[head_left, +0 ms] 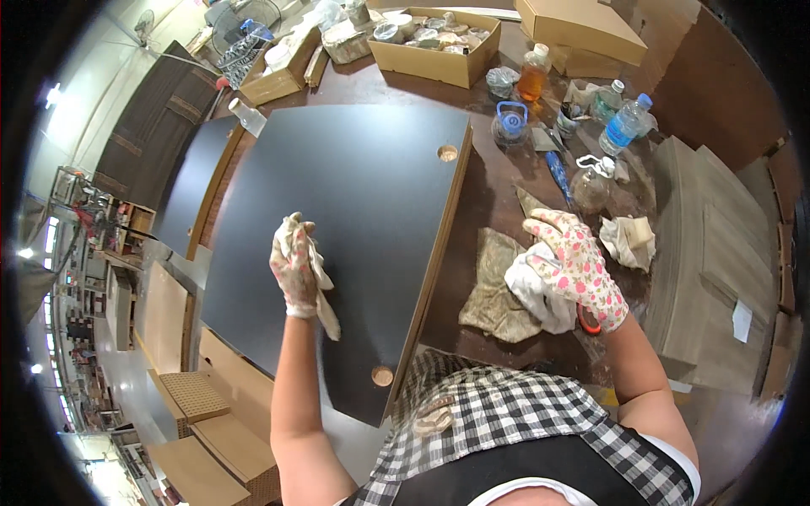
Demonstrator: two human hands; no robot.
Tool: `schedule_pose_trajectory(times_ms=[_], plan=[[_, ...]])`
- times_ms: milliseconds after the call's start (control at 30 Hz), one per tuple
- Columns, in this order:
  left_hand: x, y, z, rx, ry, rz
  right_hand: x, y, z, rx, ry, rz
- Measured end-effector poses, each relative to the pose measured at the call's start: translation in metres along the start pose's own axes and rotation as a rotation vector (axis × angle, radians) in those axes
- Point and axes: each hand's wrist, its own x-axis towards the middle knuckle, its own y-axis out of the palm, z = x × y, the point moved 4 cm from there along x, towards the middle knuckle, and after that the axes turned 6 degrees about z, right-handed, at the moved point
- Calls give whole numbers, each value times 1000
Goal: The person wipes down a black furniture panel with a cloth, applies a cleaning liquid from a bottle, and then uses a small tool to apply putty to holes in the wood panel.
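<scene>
My left hand [294, 268], in a patterned glove, is closed on a white rag [326, 315] over a large dark panel [354, 177]. The rag hangs down beside the wrist. Two round holes show near the panel's right-hand corners. To the right, my right hand [578, 268], in a white glove with pink flowers, reaches over a crumpled white cloth [540, 297]. Its fingers and thumb are apart. Just beyond the fingertips is a pointed, blade-like piece [527, 201]; contact with it cannot be made out. A stained brown cloth [492, 291] lies left of this hand, and a red-orange handle [588, 320] shows beneath its wrist.
On the brown tabletop [472, 181] stand a water bottle [624, 125], an orange-liquid bottle [533, 74] and a blue-topped container [510, 124]. A blue-handled tool [558, 175] lies nearby. An open carton [434, 63] holds several tubs. Stacked boards [713, 253] flank the right side.
</scene>
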Motion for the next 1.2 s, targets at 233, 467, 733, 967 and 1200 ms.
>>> schedule_pose_trajectory(times_ms=[233, 467, 733, 967, 1200], plan=[[-27, 136, -49, -323, -129, 369, 75, 24, 77, 808, -413, -177], [65, 63, -2, 271, 93, 176, 139, 43, 47, 942, -305, -273], [260, -73, 84, 1076, 366, -394, 186, 88, 85, 565, -440, -61], [392, -84, 68, 1533, 4, -449, 190, 88, 76, 543, -405, -25], [443, -113, 88, 1543, -291, -285, 194, 88, 77, 545, -413, 2]])
